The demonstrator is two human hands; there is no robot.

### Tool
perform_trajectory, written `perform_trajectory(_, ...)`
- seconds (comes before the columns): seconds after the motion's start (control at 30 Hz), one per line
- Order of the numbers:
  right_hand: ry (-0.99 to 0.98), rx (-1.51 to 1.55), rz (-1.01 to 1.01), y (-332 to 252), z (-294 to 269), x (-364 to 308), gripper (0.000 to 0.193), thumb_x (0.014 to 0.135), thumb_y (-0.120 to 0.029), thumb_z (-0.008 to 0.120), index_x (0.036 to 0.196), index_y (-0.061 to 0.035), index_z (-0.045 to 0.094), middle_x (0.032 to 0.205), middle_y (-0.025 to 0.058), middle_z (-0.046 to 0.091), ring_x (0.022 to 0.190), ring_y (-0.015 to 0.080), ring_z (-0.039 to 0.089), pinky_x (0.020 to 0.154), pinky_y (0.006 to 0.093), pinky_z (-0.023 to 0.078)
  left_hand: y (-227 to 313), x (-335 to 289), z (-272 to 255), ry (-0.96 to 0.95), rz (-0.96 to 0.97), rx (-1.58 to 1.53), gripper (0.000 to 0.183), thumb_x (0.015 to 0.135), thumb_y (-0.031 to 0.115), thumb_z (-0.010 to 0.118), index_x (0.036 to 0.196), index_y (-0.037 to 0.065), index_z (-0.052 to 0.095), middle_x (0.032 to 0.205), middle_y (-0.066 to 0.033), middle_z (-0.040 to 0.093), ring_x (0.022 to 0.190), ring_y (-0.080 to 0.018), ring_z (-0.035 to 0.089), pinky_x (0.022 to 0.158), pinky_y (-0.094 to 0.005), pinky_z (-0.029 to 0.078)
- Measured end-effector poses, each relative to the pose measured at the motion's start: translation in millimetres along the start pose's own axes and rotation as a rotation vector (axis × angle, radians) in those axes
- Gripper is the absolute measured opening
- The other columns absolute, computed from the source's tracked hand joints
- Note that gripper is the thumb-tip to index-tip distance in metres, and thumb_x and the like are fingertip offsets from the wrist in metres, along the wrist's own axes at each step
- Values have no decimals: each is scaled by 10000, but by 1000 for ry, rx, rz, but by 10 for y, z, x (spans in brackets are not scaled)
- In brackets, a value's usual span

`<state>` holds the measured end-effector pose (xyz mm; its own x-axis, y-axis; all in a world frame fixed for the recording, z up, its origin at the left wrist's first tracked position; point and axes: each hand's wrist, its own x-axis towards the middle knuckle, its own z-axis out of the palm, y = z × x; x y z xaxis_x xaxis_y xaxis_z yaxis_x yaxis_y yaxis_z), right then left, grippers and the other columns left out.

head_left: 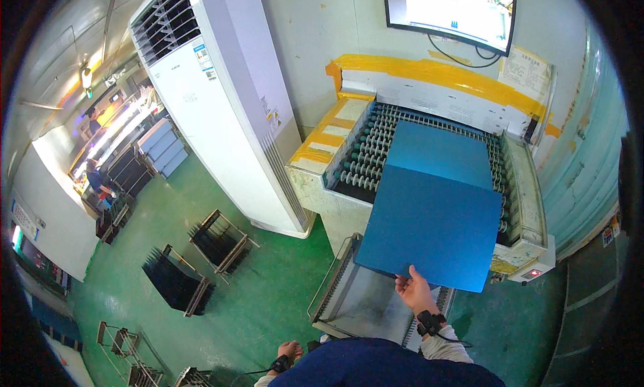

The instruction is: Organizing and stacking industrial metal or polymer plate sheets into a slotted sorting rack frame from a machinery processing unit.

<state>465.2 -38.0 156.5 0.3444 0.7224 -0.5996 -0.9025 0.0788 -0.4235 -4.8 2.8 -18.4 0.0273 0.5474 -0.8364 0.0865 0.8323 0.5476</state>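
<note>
My right hand (pixel 414 290) grips the near edge of a blue flat panel (pixel 429 226), thumb on top and fingers underneath. This panel is tilted and reaches out past the near end of a roller conveyor (pixel 359 176). Its far part overlaps a second blue panel (pixel 439 152), which lies on the rollers. Below the held panel stands a metal rack (pixel 355 310) with toothed side rails. Low in the view, close to my body, my left hand (pixel 290 350) has its fingers curled in, with nothing showing in them.
A tall white air conditioner (pixel 221 112) stands left of the conveyor. Racks of dark panels (pixel 178 283) sit on the green floor (pixel 268 286) to the left. Above the conveyor hangs a monitor (pixel 453 15). Pale curtain strips (pixel 583 145) line the right. Far left, a person (pixel 97 179) works.
</note>
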Motion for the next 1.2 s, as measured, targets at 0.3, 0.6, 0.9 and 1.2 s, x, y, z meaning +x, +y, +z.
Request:
perform_trajectory(0.3,17,-2,-1,4,-16,23,362,816,-345,644,950,-23,544,856,130,583,719,222,549,647,348,453,-44,64,-13,19,-30,-29,220,864,179,540,945,-25,532,739,-127,606,561,-227,601,438,-326,455)
perform_trajectory(0.6,25,6,-5,-13,17,-19,362,812,-340,650,935,-18,543,845,130,581,712,218,551,641,337,459,7,-37,15,0,-18,25,251,843,187,557,977,-26,550,766,-130,613,578,-237,606,496,-334,504)
perform_trajectory(0.9,19,25,16,-7,-32,40,361,817,-344,644,950,-24,542,835,134,570,701,217,540,635,336,458,69,-116,53,-14,-7,-19,237,817,145,581,959,-38,530,746,-151,601,567,-256,597,471,-352,484)
perform_trajectory(1.2,10,17,32,-17,-32,40,345,809,-343,653,944,-40,556,845,125,580,706,214,536,633,334,454,160,-266,169,30,4,98,228,837,156,565,951,-31,503,711,-148,573,529,-232,555,431,-341,435)
